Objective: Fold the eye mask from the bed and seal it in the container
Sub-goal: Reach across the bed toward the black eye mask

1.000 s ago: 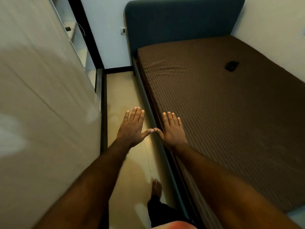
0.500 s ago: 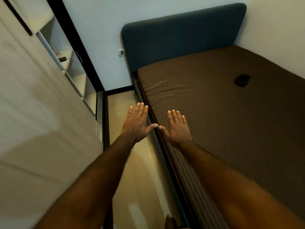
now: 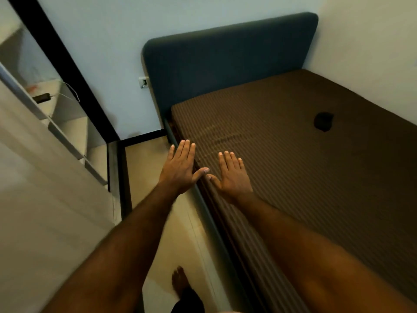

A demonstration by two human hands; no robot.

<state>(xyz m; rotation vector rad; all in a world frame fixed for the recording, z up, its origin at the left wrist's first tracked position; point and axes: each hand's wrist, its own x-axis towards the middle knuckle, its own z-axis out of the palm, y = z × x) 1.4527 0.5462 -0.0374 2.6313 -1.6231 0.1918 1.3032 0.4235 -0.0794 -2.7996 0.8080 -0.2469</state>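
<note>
A small black eye mask (image 3: 323,121) lies on the brown striped bed (image 3: 282,177), far right of both hands. My left hand (image 3: 180,168) is stretched out flat, palm down, over the floor beside the bed's edge. My right hand (image 3: 232,176) is held flat with straight fingers over the near edge of the mattress. The two thumbs almost meet. Neither hand holds anything. No container is in view.
A dark blue headboard (image 3: 225,59) stands against the far wall. A pale wardrobe (image 3: 45,211) with open shelves lines the left side, with a narrow tiled floor strip (image 3: 153,199) between it and the bed. My bare foot (image 3: 179,283) stands on that strip.
The view has moved forward and tilted up along the bed. The eye mask now appears lower and nearer. Both hands stay flat and side by side.
</note>
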